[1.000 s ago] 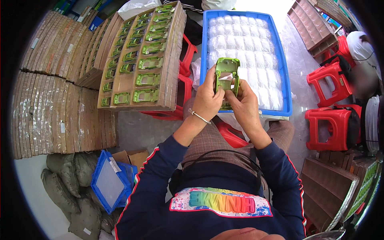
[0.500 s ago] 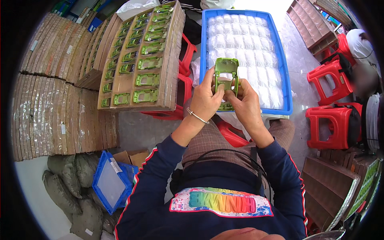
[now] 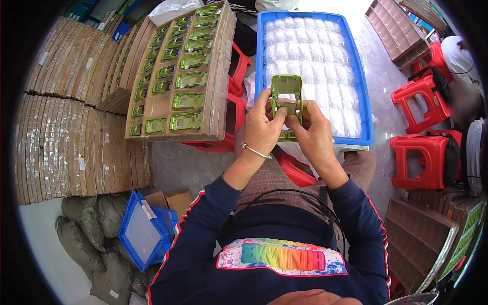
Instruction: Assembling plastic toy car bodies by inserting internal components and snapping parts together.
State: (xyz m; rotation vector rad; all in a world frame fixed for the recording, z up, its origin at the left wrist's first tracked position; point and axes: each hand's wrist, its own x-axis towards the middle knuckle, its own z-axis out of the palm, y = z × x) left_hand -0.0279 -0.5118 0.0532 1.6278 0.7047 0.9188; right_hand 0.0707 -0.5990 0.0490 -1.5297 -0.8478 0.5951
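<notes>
A green toy car body shell (image 3: 286, 84) is held upright between both my hands, over the near edge of a blue tray (image 3: 364, 91). My left hand (image 3: 264, 122) grips its left side, the thumb pressed on the middle of the shell. On the right side my right hand (image 3: 311, 129) closes round it, its thumb on the lower middle. Windows cut through the shell show white behind. The fingers behind it are mostly hidden. White wrapped bundles (image 3: 305, 52) lie in rows in the tray.
At the left a cardboard tray (image 3: 217, 76) holds rows of green shells (image 3: 188, 100). Stacked cardboard trays (image 3: 76, 147) stand farther left. Red stools (image 3: 422, 160) are at the right, with a divided brown tray (image 3: 414, 239) below them. Sacks (image 3: 109, 274) and a blue crate (image 3: 144, 231) sit lower left.
The shell has tilted slightly in my hands and moved a little to the left. Both hands keep their grip, with small shifts of the fingers.
</notes>
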